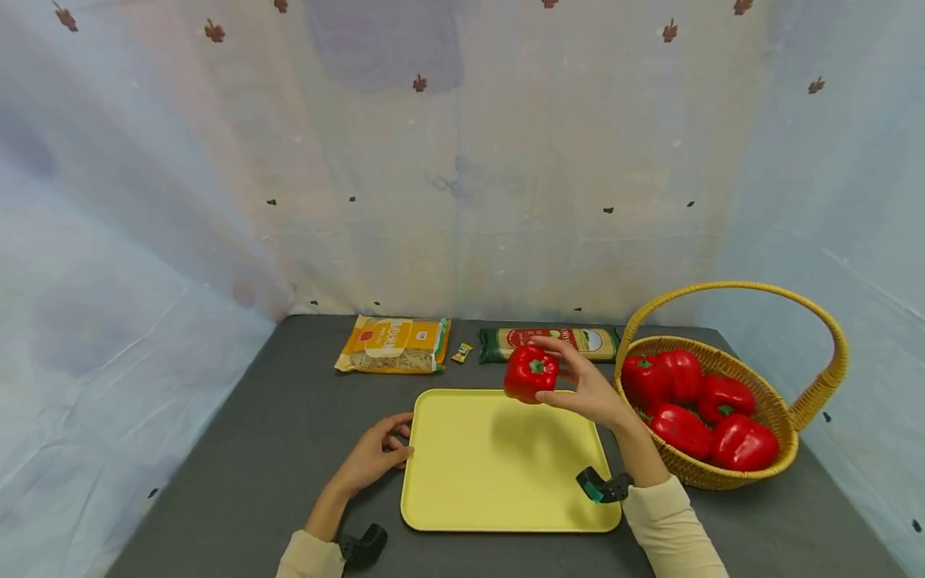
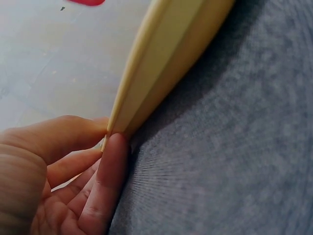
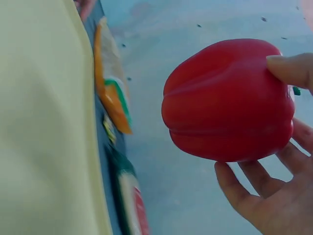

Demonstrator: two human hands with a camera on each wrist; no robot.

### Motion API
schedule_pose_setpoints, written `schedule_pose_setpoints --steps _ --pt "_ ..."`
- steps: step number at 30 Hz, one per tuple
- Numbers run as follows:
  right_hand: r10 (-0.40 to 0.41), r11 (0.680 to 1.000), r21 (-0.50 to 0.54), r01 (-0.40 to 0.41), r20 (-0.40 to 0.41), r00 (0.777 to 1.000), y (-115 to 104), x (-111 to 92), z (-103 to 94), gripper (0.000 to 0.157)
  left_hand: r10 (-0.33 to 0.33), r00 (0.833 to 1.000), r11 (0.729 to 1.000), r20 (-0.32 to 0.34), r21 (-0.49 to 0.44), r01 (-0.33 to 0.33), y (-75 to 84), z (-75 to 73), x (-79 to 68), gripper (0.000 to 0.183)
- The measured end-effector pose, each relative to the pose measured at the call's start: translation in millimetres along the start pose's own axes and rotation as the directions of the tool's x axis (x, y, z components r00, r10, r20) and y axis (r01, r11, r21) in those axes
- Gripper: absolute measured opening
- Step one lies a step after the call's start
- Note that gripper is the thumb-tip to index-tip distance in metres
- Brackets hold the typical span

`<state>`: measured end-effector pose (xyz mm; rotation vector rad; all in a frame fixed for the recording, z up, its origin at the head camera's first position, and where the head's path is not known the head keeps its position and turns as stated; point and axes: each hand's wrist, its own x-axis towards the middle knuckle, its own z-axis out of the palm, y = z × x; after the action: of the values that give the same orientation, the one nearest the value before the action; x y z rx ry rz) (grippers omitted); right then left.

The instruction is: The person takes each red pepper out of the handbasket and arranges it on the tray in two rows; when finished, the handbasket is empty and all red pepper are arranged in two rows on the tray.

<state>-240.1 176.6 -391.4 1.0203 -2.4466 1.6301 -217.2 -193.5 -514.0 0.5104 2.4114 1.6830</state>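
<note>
A red bell pepper (image 1: 531, 374) is held above the yellow tray (image 1: 462, 466) by my right hand (image 1: 581, 391), thumb on one side and fingers on the other. In the right wrist view the pepper (image 3: 227, 100) lies sideways, with the tray below it out of contact. My left hand (image 1: 374, 456) is at the tray's left edge. The left wrist view shows that hand (image 2: 73, 171) pinching the tray's rim (image 2: 142, 83) between thumb and fingers. Several more red bell peppers (image 1: 744, 443) lie in a wicker basket (image 1: 784, 393) on the right.
Behind the tray lie a yellow pasta bag (image 1: 393, 345), a small wrapped candy (image 1: 462, 352) and a long green-ended pasta pack (image 1: 600, 343), partly behind the right hand. The basket's tall handle (image 1: 737, 286) arches up. A patterned curtain (image 1: 462, 160) hangs behind the grey table (image 1: 289, 417).
</note>
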Motion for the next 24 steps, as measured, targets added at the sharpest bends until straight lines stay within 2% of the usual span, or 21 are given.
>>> schedule_pose_setpoints --steps 6,10,18,24 --pt "0.045 0.998 0.051 -0.047 0.031 0.998 -15.1 17.3 32.4 0.073 -0.004 1.000 1.000 0.006 -0.002 0.004 0.0 0.7 -0.6 0.057" --pt "0.067 0.996 0.052 -0.068 0.019 0.998 -15.1 26.1 51.7 0.074 -0.003 1.000 1.000 0.006 0.006 0.003 0.6 1.6 -1.8 0.056" --pt "0.082 0.994 0.065 -0.082 0.004 0.997 -1.6 39.8 78.2 0.061 -0.003 1.000 1.000 -0.005 0.013 0.003 2.8 1.5 -1.5 0.056" --pt "0.098 0.992 0.082 -0.098 0.004 0.995 16.5 45.7 95.7 0.061 -0.001 1.000 1.000 -0.004 0.013 0.001 3.5 0.7 -1.4 0.056"
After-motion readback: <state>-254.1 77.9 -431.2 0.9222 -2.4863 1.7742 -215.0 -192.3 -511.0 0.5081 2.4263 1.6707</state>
